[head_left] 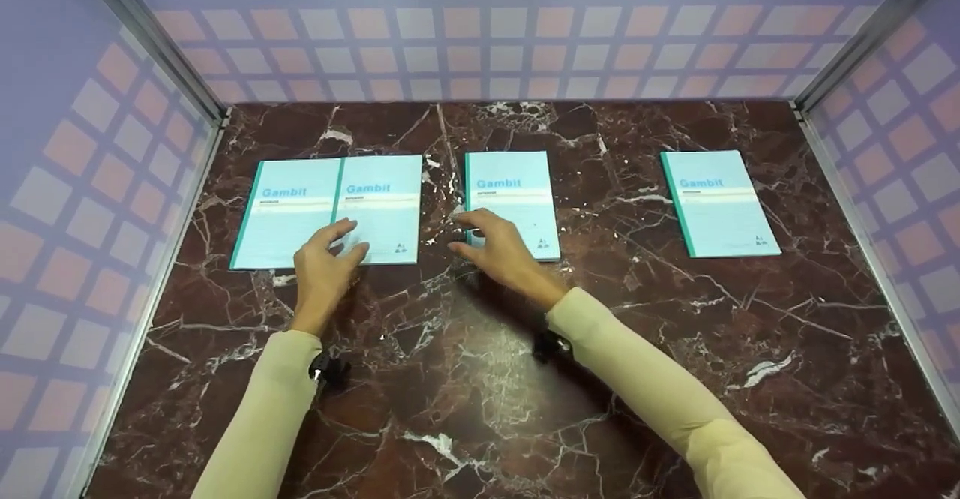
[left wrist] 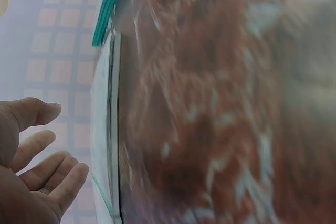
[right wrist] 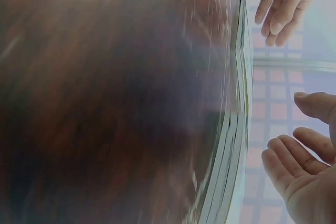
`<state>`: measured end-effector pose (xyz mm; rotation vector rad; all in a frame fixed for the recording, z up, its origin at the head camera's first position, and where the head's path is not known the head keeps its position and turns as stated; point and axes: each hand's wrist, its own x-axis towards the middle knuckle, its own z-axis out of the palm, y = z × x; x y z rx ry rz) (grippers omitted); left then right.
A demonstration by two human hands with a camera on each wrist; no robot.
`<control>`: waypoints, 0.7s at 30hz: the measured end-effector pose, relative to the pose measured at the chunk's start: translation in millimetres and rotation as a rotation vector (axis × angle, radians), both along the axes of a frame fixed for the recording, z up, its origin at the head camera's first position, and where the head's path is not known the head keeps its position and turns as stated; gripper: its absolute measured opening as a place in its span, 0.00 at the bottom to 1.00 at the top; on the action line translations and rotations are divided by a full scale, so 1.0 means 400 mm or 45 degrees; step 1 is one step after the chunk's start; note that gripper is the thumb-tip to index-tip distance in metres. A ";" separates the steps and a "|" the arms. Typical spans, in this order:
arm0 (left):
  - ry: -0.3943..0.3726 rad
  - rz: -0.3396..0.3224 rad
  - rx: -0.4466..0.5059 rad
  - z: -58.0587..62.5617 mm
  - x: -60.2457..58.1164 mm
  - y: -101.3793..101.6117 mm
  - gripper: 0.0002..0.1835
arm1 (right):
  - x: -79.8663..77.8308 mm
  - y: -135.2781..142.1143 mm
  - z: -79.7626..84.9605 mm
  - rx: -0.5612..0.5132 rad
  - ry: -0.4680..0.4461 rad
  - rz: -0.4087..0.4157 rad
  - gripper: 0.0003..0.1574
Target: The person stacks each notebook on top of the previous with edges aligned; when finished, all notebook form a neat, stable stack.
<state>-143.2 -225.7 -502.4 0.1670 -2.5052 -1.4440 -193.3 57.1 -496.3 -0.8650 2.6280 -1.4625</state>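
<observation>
Pale blue "Gambit" notebooks with green spines lie face up in a row. At the left, one notebook sits edge to edge with a second notebook. My left hand hovers over the lower part of this pair, thumb and fingers apart around nothing. A middle notebook lies to the right, across a gap. Over its lower left corner is my right hand, fingers loosely bent and holding nothing. Layered edges show in the right wrist view at the near notebook stack.
A further notebook lies apart at the right, slightly slanted. The dark red marble tabletop is bounded by a checked back wall and side panels with metal edges.
</observation>
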 end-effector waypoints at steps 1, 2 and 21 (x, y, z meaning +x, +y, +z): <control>-0.005 0.006 -0.007 -0.002 0.002 -0.006 0.22 | 0.001 -0.011 -0.001 0.009 -0.003 0.001 0.29; -0.012 0.013 -0.013 -0.004 0.004 -0.012 0.22 | 0.002 -0.022 -0.001 0.021 -0.004 0.001 0.29; -0.103 0.096 -0.136 -0.034 0.021 -0.080 0.16 | -0.005 -0.157 -0.044 0.192 -0.191 -0.033 0.37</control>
